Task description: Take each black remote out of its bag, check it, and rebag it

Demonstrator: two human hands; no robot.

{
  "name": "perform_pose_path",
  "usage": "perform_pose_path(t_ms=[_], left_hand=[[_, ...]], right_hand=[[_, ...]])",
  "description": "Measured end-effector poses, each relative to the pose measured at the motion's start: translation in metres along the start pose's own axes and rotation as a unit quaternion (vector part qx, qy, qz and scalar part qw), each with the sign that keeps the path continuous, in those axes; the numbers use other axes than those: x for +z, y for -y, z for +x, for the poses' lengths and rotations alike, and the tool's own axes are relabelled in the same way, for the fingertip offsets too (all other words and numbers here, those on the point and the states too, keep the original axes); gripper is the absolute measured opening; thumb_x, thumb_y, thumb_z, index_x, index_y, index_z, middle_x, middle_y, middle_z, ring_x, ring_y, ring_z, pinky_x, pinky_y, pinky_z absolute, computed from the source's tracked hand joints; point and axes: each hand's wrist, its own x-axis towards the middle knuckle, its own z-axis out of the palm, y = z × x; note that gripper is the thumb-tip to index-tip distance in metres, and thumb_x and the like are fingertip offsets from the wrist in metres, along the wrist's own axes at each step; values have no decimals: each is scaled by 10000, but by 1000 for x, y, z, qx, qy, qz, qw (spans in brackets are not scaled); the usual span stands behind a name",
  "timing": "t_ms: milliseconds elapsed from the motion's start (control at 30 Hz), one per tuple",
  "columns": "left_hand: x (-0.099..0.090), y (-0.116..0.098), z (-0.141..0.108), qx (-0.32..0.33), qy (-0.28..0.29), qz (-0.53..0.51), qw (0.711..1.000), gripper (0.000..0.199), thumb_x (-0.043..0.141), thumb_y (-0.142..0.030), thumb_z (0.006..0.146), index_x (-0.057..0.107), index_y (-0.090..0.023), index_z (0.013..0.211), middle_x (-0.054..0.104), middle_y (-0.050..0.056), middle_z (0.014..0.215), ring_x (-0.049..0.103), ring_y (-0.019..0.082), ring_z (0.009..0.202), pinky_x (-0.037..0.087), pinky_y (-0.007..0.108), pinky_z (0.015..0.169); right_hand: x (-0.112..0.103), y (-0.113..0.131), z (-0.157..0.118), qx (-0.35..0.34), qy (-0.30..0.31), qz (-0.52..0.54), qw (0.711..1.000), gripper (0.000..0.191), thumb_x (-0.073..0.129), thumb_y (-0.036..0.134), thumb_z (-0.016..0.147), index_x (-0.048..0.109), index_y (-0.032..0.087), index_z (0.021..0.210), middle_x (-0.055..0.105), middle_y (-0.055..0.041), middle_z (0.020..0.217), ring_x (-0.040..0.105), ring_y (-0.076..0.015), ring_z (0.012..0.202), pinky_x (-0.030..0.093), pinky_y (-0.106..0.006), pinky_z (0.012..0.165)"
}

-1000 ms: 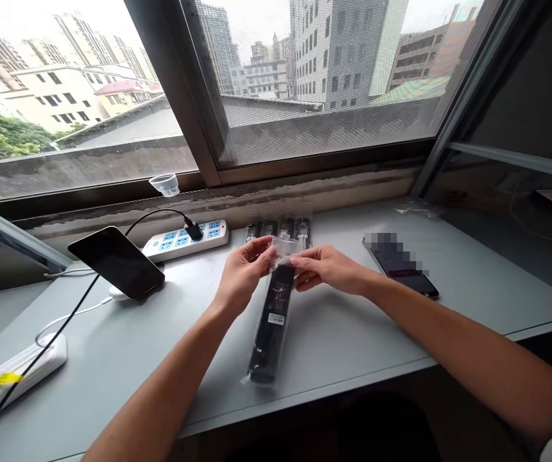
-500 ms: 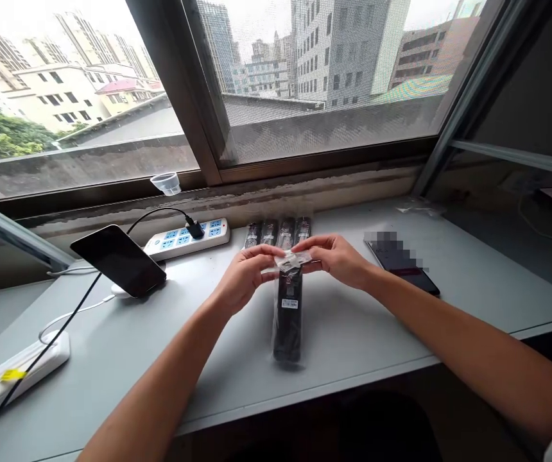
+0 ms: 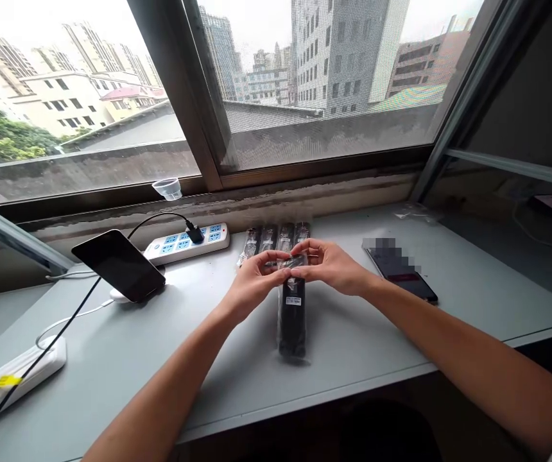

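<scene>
A long black item in a clear plastic bag [image 3: 294, 327] lies on the desk in front of me, a small white label across it. What the item inside is, I cannot tell. My left hand [image 3: 258, 282] pinches the bag's far end from the left, thumb on top. From the right, my right hand [image 3: 328, 268] pinches the same end, its thumb close to the left one. Just beyond my fingers lies a row of several similar bagged black items [image 3: 268, 237], partly hidden by my hands.
A white power strip [image 3: 187, 244] with a black plug stands behind on the left. Nearer is a tilted black phone [image 3: 119, 264] on a stand. Another phone [image 3: 405, 276] lies right of my hands. A clear plastic cup [image 3: 167, 188] sits by the window. Cables cross the left side.
The bag's far end, raised and spread between my fingers before, is now folded down against the black item. Both thumbs have come down onto it.
</scene>
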Motion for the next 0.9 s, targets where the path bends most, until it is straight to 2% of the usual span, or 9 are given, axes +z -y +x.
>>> perform_pose_path(t_ms=[67, 133, 233, 300, 433, 567, 667, 767, 900], left_hand=[[2, 1, 0, 26, -20, 51, 998, 556, 855, -502, 820, 666, -172, 1225, 758, 98, 1010, 723, 243, 964, 544, 352, 863], [2, 1, 0, 75, -62, 138, 986, 417, 786, -466, 886, 684, -186, 1177, 728, 120, 1159, 706, 257, 1065, 551, 356, 888], [2, 1, 5, 139, -90, 294, 941, 227, 650, -389, 977, 718, -217, 1108, 674, 114, 1236, 678, 253, 1101, 551, 357, 891], [5, -1, 12, 157, -73, 394, 903, 208, 594, -337, 997, 721, -234, 1126, 665, 109, 1226, 661, 267, 1115, 535, 379, 928], [26, -4, 36, 147, -30, 569, 808, 358, 635, -345, 966, 663, -226, 1302, 642, 150, 1298, 592, 349, 1228, 496, 441, 990], [55, -6, 58, 91, -43, 665, 740, 439, 629, -459, 958, 651, -145, 1265, 656, 229, 1211, 579, 409, 1197, 496, 447, 903], [69, -7, 66, 58, -59, 684, 725, 438, 612, -431, 961, 640, -76, 1216, 662, 282, 1180, 595, 432, 1181, 483, 455, 908], [75, -7, 68, 43, -68, 682, 727, 395, 598, -355, 957, 619, -55, 1213, 672, 292, 1156, 634, 423, 1149, 484, 444, 906], [77, -10, 63, 34, -76, 672, 736, 381, 598, -213, 879, 575, -62, 1228, 667, 268, 1164, 669, 398, 1111, 500, 414, 871]], right_hand=[[-10, 5, 2, -3, -19, -34, 999, 442, 895, 347, 756, 707, 217, 1134, 722, -64, 1109, 704, -209, 951, 601, -359, 820], [-25, 8, 5, -14, -83, -117, 990, 401, 850, 326, 787, 713, 224, 1151, 727, -75, 1134, 700, -231, 991, 574, -384, 876], [-55, 5, 13, -19, -226, -285, 931, 296, 767, 333, 840, 725, 225, 1113, 693, -101, 1220, 675, -275, 1056, 540, -427, 917], [-72, -2, 19, -34, -263, -362, 894, 204, 712, 312, 869, 743, 204, 1038, 641, -125, 1305, 667, -271, 1053, 526, -421, 939], [-87, -16, 24, -15, -220, -454, 863, 163, 661, 316, 924, 775, 199, 925, 674, -113, 1131, 669, -255, 1009, 512, -393, 945], [-86, -13, 17, -20, -176, -508, 843, 246, 711, 450, 910, 815, 228, 905, 675, -135, 1200, 604, -334, 1173, 490, -444, 1003], [-83, 0, 4, 4, -81, -510, 856, 437, 834, 610, 755, 820, 240, 985, 661, -148, 1262, 565, -394, 1236, 501, -476, 1004], [-78, 14, -9, 37, -12, -479, 877, 758, 935, 666, 553, 783, 257, 1173, 602, -143, 1420, 512, -440, 1347, 511, -489, 1035], [-74, 19, -14, 50, 24, -475, 878, 1008, 940, 653, 540, 650, 272, 1427, 533, -154, 1549, 373, -475, 1501, 443, -569, 1145]])
